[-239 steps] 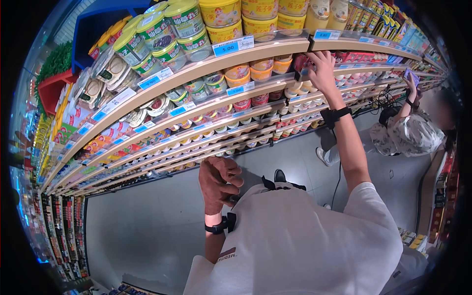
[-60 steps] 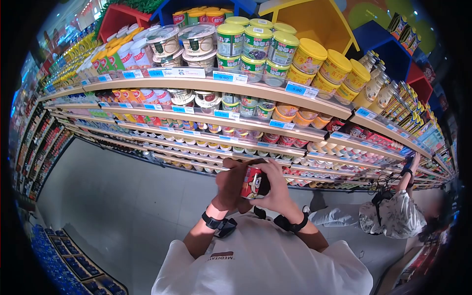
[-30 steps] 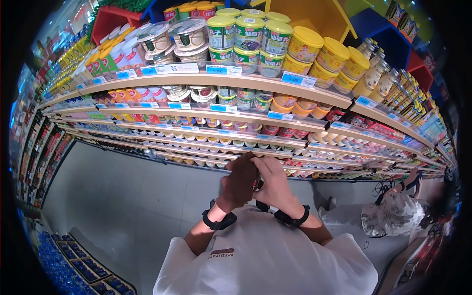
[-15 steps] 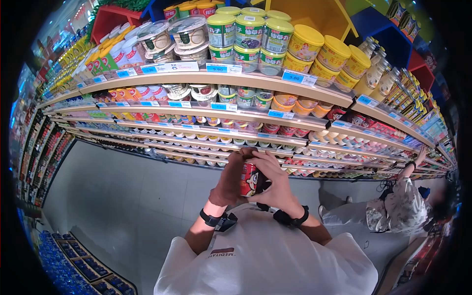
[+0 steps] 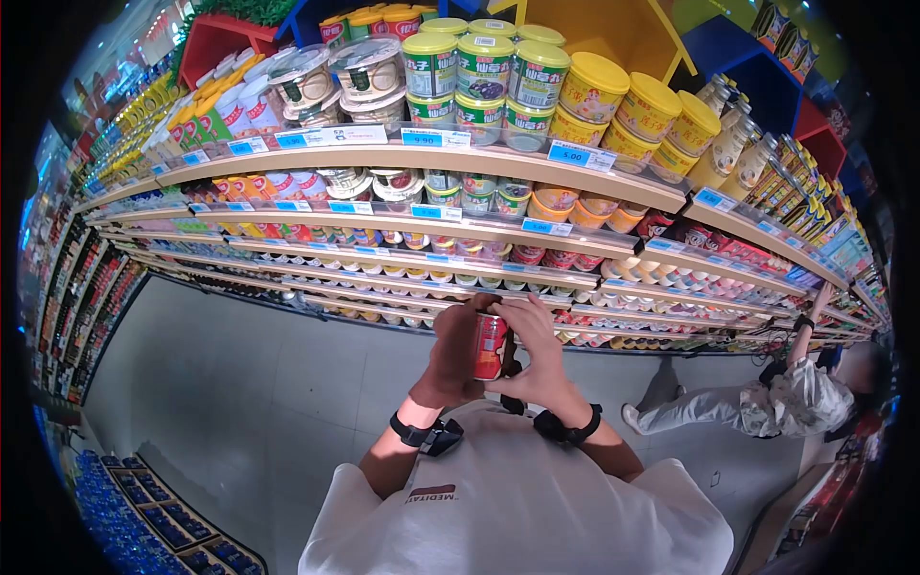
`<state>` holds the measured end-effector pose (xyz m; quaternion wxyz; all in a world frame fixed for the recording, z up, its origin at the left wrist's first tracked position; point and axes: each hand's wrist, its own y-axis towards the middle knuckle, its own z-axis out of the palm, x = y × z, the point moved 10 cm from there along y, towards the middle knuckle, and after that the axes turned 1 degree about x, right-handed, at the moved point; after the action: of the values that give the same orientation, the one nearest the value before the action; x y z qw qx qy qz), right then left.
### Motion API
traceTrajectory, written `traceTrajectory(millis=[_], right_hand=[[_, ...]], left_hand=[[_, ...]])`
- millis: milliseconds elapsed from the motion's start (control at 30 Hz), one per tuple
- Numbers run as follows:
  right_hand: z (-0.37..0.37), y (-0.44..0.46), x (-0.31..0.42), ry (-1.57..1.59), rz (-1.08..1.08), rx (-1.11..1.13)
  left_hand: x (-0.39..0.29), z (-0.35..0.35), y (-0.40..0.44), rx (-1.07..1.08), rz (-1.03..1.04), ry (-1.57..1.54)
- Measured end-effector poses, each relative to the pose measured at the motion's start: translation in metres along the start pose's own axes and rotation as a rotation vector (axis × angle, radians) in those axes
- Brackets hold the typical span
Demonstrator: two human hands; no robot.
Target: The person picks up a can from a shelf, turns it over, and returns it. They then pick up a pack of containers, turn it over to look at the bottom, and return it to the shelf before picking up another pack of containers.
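Between my two hands, in front of my chest, is a small red can (image 5: 490, 347) held upright. Pale printed text shows on the side toward me. My left hand (image 5: 447, 350), mostly in shadow, wraps round the can's left side. From the right, my right hand (image 5: 534, 347) curves round it, with fingers over the top edge and the thumb near the bottom. Parts of the can are hidden behind the fingers. Both wrists wear black straps.
Ahead, a long shelf unit (image 5: 383, 158) bears several rows of cups and cans with blue price tags. Yellow-lidded tubs (image 5: 594, 86) stand on top. To the right, another person (image 5: 767, 398) reaches toward the shelves. A rack of blue packages (image 5: 144, 517) is at lower left.
The can has turned in my hands: a cartoon figure faced me before, and printed text does now. The other person on the right has shifted slightly farther right.
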<state>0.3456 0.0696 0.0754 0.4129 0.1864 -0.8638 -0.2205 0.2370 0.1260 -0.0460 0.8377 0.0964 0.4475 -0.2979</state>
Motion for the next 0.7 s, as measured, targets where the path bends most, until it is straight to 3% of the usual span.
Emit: traceTrajectory(millis=[67,233,300,367,467,533,600,633,700], right_hand=[[0.002,0.000,0.003,-0.100,-0.026,0.027],[0.004,0.001,-0.007,-0.174,0.026,0.041],[0.002,0.001,-0.012,-0.197,0.034,0.040],[-0.003,0.004,-0.014,-0.178,0.081,0.025],[-0.011,0.008,-0.013,-0.186,0.100,-0.008],[-0.015,0.010,-0.012,-0.221,0.108,-0.028],[-0.018,0.010,-0.012,-0.274,0.129,-0.040],[-0.020,0.011,-0.010,-0.301,0.116,-0.056],[-0.022,0.012,-0.007,-0.354,0.089,-0.089]], left_hand=[[-0.041,0.023,-0.019,-0.055,0.302,0.667],[-0.011,0.035,-0.007,-0.049,0.192,2.033],[-0.013,0.038,-0.011,-0.028,0.227,2.103],[-0.033,0.045,-0.029,0.006,0.354,1.694],[-0.014,0.053,-0.035,-0.065,0.613,2.046],[-0.028,0.061,-0.039,-0.092,0.679,1.919],[-0.032,0.065,-0.031,-0.073,0.526,1.888],[-0.028,0.065,-0.024,-0.042,0.340,1.912],[-0.017,0.059,-0.020,-0.031,0.245,2.067]])
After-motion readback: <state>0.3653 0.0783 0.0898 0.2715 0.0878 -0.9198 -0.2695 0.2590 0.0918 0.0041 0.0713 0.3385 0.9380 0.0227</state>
